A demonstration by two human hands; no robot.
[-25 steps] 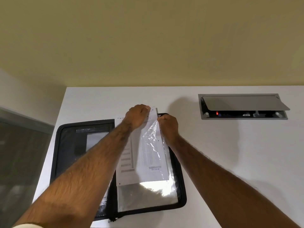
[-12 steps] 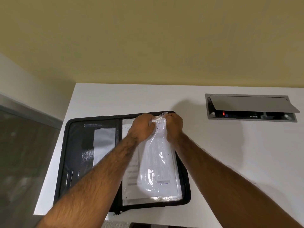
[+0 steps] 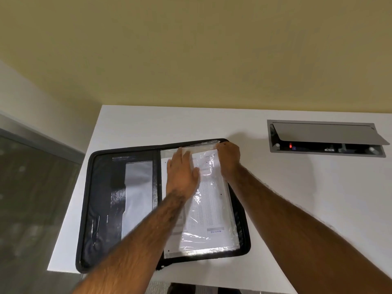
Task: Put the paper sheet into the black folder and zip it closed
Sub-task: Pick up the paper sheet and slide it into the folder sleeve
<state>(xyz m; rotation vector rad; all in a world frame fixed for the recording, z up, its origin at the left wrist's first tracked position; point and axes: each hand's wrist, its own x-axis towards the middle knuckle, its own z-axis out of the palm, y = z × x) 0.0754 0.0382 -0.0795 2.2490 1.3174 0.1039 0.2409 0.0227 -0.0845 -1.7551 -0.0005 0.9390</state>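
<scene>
Black folder (image 3: 118,209) open, paper sheet (image 3: 209,206) lengthwise away, left hand (image 3: 183,172) flat, right hand (image 3: 229,155) grip pinching sheet

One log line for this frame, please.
folder: open flat, unzipped | paper sheet: in clear sleeve | left hand: flat on it | right hand: at sleeve's top corner

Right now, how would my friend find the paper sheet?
Look at the white table, then the open black folder on it. On the folder's right half, under the hands, lies the paper sheet, white with tiny printed rows beneath shiny clear plastic.
</scene>
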